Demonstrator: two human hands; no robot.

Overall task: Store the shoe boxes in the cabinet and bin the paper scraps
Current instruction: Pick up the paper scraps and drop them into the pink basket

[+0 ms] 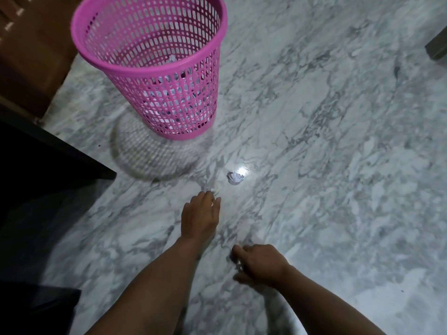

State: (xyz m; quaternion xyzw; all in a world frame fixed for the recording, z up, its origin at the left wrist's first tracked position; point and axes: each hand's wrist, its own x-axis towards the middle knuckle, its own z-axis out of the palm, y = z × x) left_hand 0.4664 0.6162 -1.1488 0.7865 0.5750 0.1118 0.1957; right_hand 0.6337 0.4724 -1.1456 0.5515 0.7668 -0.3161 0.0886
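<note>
A pink mesh bin point(135, 32) stands upright on the marble floor at the upper left, with several crumpled paper scraps point(169, 93) showing through its wall. One white crumpled paper ball point(235, 177) lies on the floor in front of the bin. My left hand point(200, 215) is stretched out just short of that ball, palm down, fingers loosely apart, holding nothing. My right hand point(260, 262) is nearer to me, low over the floor, with its fingers curled around a small paper scrap; only a white sliver of it shows. No shoe boxes are in view.
Brown wooden furniture point(31, 52) fills the upper left corner beside the bin. A dark furniture edge point(60, 153) juts in from the left. Another dark object point(436, 48) sits at the far right edge. Marble floor point(338, 165) spreads to the right.
</note>
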